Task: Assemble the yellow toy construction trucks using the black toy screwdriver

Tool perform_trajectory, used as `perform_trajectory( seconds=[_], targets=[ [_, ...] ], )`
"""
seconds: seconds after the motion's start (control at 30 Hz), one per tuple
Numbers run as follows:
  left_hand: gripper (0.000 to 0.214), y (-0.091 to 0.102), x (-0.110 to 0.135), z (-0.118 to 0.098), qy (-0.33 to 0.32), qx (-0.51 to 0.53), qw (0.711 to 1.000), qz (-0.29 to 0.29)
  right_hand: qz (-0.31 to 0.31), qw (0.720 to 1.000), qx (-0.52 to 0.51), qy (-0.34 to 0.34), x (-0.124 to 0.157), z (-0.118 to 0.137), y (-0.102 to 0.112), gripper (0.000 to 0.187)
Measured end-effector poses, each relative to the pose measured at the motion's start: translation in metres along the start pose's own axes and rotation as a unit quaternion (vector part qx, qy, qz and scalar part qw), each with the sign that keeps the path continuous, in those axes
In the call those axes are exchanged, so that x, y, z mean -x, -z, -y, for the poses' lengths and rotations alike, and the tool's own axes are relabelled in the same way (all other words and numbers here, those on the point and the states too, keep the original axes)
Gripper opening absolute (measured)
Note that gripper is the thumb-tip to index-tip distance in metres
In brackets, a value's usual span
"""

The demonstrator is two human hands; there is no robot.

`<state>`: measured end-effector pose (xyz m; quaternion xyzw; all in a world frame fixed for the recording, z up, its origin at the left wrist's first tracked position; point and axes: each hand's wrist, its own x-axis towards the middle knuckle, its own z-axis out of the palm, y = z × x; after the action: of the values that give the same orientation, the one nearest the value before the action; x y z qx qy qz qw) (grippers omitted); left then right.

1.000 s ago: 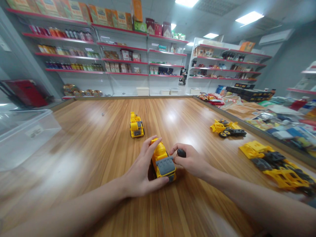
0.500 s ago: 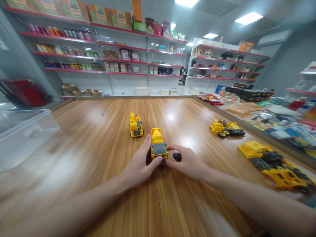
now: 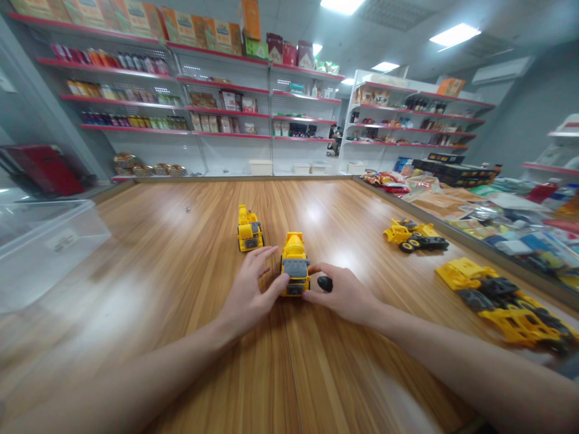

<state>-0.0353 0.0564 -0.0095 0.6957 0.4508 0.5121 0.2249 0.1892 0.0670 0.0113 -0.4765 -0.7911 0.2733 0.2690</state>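
A yellow toy cement mixer truck with a grey cab top stands on the wooden table, its front towards me. On its left, my left hand is open, fingers spread and thumb tip close to the cab. My right hand is at the truck's right side, with thumb and forefinger at the cab. A black rounded handle end pokes out of its curled fingers; the rest of that object is hidden. Farther back and to the left sits a second yellow toy construction truck.
Yellow and black toy vehicle parts lie on the right, with a larger group of parts nearer me. A clear plastic bin stands at the left. Packaged goods lie beyond the right edge strip. A tiny metallic piece lies far left.
My left hand has let go of the cement mixer truck and moved left, its fingers spreading. The truck has shifted slightly to the right. My right hand stays almost where it was.
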Motion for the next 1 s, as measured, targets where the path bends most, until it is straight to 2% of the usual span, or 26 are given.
perform_trajectory(
  seconds=[0.1, 0.13, 0.23, 0.3, 0.43, 0.6, 0.7, 0.83, 0.9, 1.0],
  targets=[
    [0.033, 0.008, -0.012, 0.013, 0.032, 0.021, 0.981, -0.191, 0.000, 1.000, 0.004, 0.015, -0.004, -0.007, -0.002, 0.044],
    [0.032, 0.011, -0.017, 0.020, 0.049, 0.024, 0.970, -0.235, -0.002, 1.000, 0.009, 0.023, -0.007, -0.010, -0.003, 0.045],
    [0.039, 0.020, -0.033, 0.043, 0.139, 0.042, 0.943, -0.298, -0.024, 0.998, 0.046, 0.044, -0.026, -0.018, -0.005, 0.046],
    [0.045, 0.023, -0.040, 0.057, 0.187, 0.064, 0.931, -0.306, -0.032, 0.995, 0.079, 0.052, -0.046, -0.022, -0.006, 0.047],
    [0.057, 0.025, -0.048, 0.072, 0.184, 0.083, 0.934, -0.296, -0.030, 0.993, 0.100, 0.063, -0.094, -0.029, -0.010, 0.046],
    [0.064, 0.028, -0.053, 0.073, 0.168, 0.088, 0.947, -0.260, -0.039, 0.989, 0.127, 0.065, -0.139, -0.030, -0.018, 0.041],
    [0.063, 0.030, -0.056, 0.074, 0.153, 0.104, 0.958, -0.221, -0.048, 0.987, 0.140, 0.059, -0.148, -0.027, -0.024, 0.041],
    [0.053, 0.030, -0.059, 0.078, 0.134, 0.134, 0.964, -0.189, -0.072, 0.984, 0.158, 0.032, -0.146, -0.023, -0.032, 0.055],
    [0.047, 0.029, -0.059, 0.080, 0.129, 0.139, 0.965, -0.184, -0.081, 0.983, 0.165, 0.021, -0.145, -0.022, -0.036, 0.059],
    [0.042, 0.029, -0.058, 0.082, 0.128, 0.142, 0.963, -0.191, -0.079, 0.983, 0.166, 0.024, -0.146, -0.023, -0.037, 0.053]
  ],
)
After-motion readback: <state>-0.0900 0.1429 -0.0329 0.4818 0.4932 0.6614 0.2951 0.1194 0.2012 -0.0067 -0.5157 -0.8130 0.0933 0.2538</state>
